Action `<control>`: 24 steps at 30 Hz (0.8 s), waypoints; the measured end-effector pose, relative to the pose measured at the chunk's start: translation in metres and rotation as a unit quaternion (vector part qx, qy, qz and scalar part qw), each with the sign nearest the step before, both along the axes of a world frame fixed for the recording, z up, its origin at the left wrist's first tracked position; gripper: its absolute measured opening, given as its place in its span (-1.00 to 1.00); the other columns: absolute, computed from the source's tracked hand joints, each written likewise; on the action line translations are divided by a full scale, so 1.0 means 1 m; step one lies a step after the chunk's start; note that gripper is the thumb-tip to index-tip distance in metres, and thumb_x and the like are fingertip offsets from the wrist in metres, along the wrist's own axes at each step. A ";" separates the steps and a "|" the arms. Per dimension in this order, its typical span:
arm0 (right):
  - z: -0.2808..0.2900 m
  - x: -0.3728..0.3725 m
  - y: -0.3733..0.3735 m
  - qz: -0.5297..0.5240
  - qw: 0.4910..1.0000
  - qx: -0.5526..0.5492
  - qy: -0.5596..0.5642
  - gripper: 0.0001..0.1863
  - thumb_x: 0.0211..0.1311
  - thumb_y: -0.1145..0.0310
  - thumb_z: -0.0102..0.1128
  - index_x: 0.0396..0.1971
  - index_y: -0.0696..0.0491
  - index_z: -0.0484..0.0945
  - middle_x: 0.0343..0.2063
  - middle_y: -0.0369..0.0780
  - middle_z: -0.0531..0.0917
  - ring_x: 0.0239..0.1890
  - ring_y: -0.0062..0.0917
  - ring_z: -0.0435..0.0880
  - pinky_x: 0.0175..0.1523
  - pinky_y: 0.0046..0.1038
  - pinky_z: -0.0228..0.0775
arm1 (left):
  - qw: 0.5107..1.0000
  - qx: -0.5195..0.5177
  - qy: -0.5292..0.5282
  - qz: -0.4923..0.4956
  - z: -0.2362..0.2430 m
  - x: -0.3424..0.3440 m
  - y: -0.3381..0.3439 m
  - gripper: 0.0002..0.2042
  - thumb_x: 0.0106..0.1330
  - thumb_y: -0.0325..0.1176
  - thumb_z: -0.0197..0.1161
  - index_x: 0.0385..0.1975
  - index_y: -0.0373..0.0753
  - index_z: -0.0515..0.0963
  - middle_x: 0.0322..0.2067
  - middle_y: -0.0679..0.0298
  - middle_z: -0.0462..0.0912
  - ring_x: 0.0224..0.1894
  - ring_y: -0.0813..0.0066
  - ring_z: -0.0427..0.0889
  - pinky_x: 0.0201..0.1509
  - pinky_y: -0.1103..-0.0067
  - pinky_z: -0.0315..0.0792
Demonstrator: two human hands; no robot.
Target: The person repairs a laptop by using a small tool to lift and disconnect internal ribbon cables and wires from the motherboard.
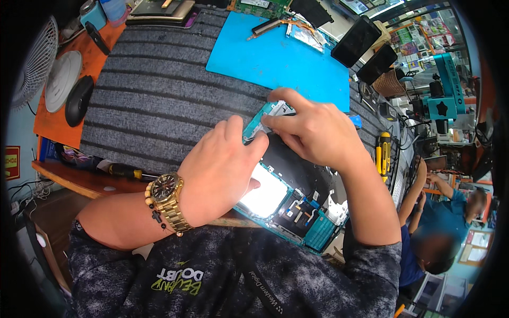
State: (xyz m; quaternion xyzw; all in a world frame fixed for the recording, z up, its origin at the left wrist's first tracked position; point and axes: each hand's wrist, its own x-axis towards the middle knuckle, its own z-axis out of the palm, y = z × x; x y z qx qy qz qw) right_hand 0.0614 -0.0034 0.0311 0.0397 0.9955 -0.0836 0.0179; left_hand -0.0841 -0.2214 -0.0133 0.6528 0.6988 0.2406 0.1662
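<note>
An opened phone [289, 204] with a teal frame lies on the striped grey mat [154, 95], its insides and a shiny plate showing. My left hand [222, 169], with a gold watch on the wrist, presses down on the phone's left side, thumb against its upper end. My right hand [313, 130] pinches the top end of the phone, where a small metal part [278, 108] shows between the fingertips. What exactly the fingers grip is partly hidden.
A blue work mat [275, 58] lies behind the phone with a circuit board and tools at its far edge. A yellow-handled screwdriver [384, 151] lies to the right, a black mouse [78, 99] and a white fan at the left. Other people sit lower right.
</note>
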 end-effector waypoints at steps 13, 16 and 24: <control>-0.003 -0.001 0.019 -0.049 0.982 -0.174 0.048 -0.70 0.57 0.54 0.51 0.20 0.02 0.95 -0.03 -0.18 0.78 -0.12 -0.36 0.86 -0.02 -0.30 0.71 | 1.000 0.000 0.004 -0.008 0.001 -0.002 0.000 -0.34 0.27 -0.22 0.79 0.30 -0.32 0.64 0.09 -0.05 0.61 0.17 -0.06 0.71 0.26 0.17 0.67; -0.003 0.006 0.025 -0.095 0.973 -0.198 0.066 -0.73 0.60 0.44 0.50 0.18 0.04 0.95 -0.04 -0.14 0.82 -0.07 -0.27 0.86 0.05 -0.24 0.71 | 1.000 0.004 0.003 -0.008 0.001 -0.002 -0.001 -0.32 0.28 -0.22 0.78 0.35 -0.33 0.63 0.10 -0.05 0.60 0.18 -0.06 0.70 0.27 0.16 0.66; -0.004 0.020 0.067 -0.279 0.944 -0.169 0.042 -0.66 0.79 0.26 0.37 0.32 0.07 0.90 -0.10 -0.23 0.80 -0.04 -0.51 0.70 0.15 -0.36 0.52 | 1.000 0.010 -0.010 -0.010 0.000 -0.002 -0.001 -0.22 0.28 -0.25 0.80 0.47 -0.33 0.59 0.08 -0.05 0.53 0.16 -0.09 0.66 0.27 0.13 0.63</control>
